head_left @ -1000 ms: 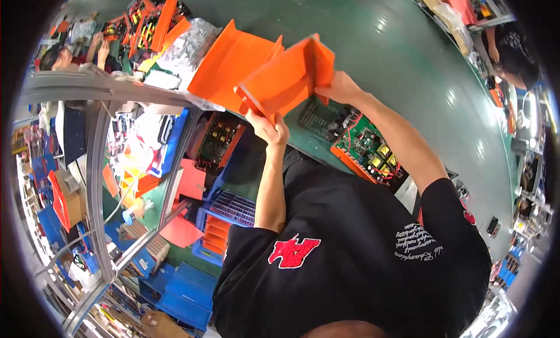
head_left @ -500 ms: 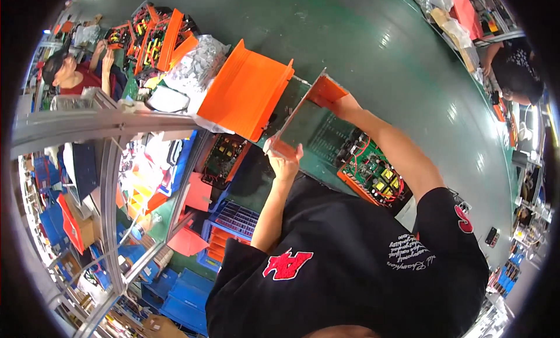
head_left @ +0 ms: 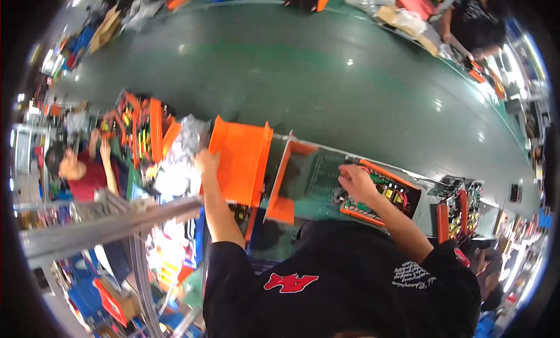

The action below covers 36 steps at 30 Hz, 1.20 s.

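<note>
My left hand [head_left: 205,162] is stretched out at the left edge of a stack of orange metal covers [head_left: 242,163], beside a clear plastic bag of small grey parts [head_left: 195,133]. Its thumb stands apart from the fingers, and no held thing shows. A bent orange metal cover [head_left: 282,180] stands on edge on the green bench, untouched by either hand. My right hand [head_left: 357,184] hovers over the left end of an orange-framed unit with a green circuit board [head_left: 385,193]. Its fingers are loosely bent and apart, with nothing visible in them.
A pile of orange and black units [head_left: 140,128] lies at the far left, near a co-worker in a dark red top [head_left: 90,177]. A metal frame bar [head_left: 111,224] crosses the lower left. More circuit-board units [head_left: 461,212] stand to the right. Another person works at the upper right.
Both hands have let go of the bent orange cover, which now stands on the bench. My left hand has moved left to the bag, my right hand to the circuit-board unit. The view has shifted.
</note>
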Motion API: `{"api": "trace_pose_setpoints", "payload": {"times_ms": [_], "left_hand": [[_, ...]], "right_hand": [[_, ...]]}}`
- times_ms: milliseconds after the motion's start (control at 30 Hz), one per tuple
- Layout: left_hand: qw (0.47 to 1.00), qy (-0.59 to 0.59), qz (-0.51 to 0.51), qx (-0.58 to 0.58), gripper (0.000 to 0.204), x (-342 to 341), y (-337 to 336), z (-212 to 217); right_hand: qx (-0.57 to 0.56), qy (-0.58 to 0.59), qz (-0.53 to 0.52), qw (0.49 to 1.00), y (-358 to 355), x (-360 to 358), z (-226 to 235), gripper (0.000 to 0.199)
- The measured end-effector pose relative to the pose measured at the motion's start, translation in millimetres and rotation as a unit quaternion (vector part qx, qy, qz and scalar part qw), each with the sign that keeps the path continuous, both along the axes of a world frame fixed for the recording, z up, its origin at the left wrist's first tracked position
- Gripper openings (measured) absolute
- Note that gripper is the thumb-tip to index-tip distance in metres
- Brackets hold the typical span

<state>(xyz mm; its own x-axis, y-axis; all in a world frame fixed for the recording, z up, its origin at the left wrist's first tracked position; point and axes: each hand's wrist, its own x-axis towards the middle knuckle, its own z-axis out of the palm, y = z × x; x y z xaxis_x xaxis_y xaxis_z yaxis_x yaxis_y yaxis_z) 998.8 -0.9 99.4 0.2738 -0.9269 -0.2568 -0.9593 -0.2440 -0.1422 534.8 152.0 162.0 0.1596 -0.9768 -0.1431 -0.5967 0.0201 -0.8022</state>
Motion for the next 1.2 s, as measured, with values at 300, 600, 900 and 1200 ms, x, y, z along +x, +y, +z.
{"api": "trace_pose_setpoints", "payload": {"times_ms": [300, 600, 900, 1200], "left_hand": [[0.994, 0.083, -0.041, -0.055, 0.049, 0.7, -33.3, 9.2], [0.933, -0.118, -0.018, -0.339, 0.039, -19.4, -36.5, 184.5], [0.819, 0.067, 0.052, -0.568, 0.050, -117.8, 65.8, 408.4], [0.790, 0.443, -0.112, -0.409, 0.047, -281.1, 117.7, 358.9]], "right_hand": [[-0.004, 0.035, -0.156, 0.987, 68.2, -65.0, -0.6, 0.022], [-0.046, -0.005, -0.115, 0.992, 51.6, -56.0, 8.3, 0.020], [-0.175, -0.346, -0.140, 0.911, -16.6, -65.0, 166.6, 0.040], [0.083, -0.439, 0.119, 0.887, -77.7, -152.0, 303.7, 0.076]]}}
